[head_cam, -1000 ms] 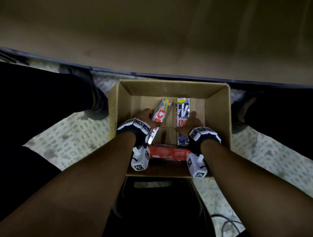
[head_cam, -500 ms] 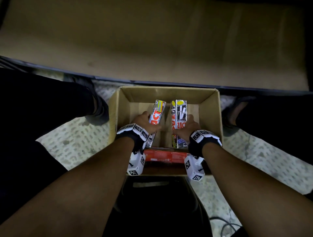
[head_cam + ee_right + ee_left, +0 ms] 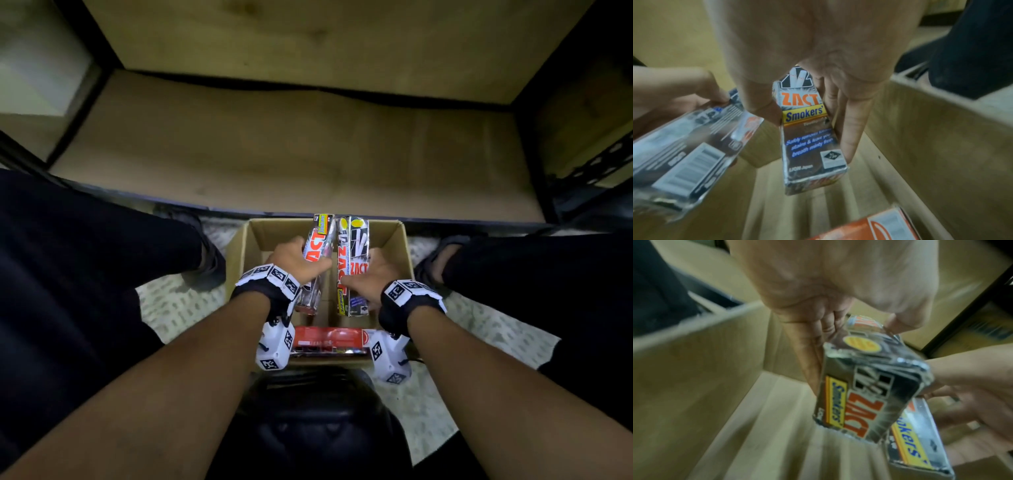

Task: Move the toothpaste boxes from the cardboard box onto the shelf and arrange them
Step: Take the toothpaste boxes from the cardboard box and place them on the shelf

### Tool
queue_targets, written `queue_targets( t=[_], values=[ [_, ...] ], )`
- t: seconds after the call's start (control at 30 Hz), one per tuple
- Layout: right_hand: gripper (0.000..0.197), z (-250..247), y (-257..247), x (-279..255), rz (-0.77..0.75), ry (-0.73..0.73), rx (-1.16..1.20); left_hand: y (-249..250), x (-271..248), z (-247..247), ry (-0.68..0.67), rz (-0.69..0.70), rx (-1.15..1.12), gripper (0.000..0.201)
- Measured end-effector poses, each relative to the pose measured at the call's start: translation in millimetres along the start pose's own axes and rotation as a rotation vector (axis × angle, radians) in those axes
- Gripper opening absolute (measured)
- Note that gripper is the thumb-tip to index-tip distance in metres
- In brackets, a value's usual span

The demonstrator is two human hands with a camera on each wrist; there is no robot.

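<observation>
An open cardboard box (image 3: 394, 240) sits on the floor between my legs. My left hand (image 3: 298, 258) grips one silver Zact toothpaste box (image 3: 317, 253) around its middle, thumb on one side and fingers on the other (image 3: 865, 378). My right hand (image 3: 371, 274) grips a second Zact toothpaste box (image 3: 352, 263) the same way (image 3: 807, 134). Both boxes are lifted above the cardboard box floor, side by side, their far ends level with the far wall. A red toothpaste box (image 3: 329, 339) lies flat at the near wall inside (image 3: 869, 227).
A low wooden shelf board (image 3: 291, 147) lies just beyond the cardboard box, framed by dark metal posts (image 3: 537, 164), with another board above it. My dark-trousered legs (image 3: 85, 246) flank the box on a patterned floor (image 3: 171, 301). A black stool (image 3: 308, 421) is under me.
Both hands have lifted their toothpaste boxes up off the cardboard box floor and forward toward the shelf. My head has tilted up, showing more of the shelf.
</observation>
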State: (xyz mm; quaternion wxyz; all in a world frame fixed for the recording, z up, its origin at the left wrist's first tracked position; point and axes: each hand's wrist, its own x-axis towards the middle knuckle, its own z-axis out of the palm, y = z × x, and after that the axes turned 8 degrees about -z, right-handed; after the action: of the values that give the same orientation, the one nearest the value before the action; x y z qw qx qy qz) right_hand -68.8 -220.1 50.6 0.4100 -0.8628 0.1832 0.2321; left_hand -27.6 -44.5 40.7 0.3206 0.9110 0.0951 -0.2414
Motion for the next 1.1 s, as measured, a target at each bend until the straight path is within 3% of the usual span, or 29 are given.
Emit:
queue_targets(
  t=[0.33, 0.87, 1.1],
  values=[
    [0.052, -63.7, -55.7, -55.0, -0.208, 0.157, 0.033, 54.2, -54.2, -67.1, 0.141, 0.169, -0.117, 0.03],
    [0.067, -187.8, -183.4, -163.8, -0.532, 0.391, -0.052, 175.3, -146.5, -211.6, 0.453, 0.531, -0.257, 0.033],
    [0.062, -240.9, -245.0, -194.8, -0.684, 0.512, -0.095, 223.1, -171.3, -276.0, 0.605, 0.676, -0.228, 0.035]
  ],
)
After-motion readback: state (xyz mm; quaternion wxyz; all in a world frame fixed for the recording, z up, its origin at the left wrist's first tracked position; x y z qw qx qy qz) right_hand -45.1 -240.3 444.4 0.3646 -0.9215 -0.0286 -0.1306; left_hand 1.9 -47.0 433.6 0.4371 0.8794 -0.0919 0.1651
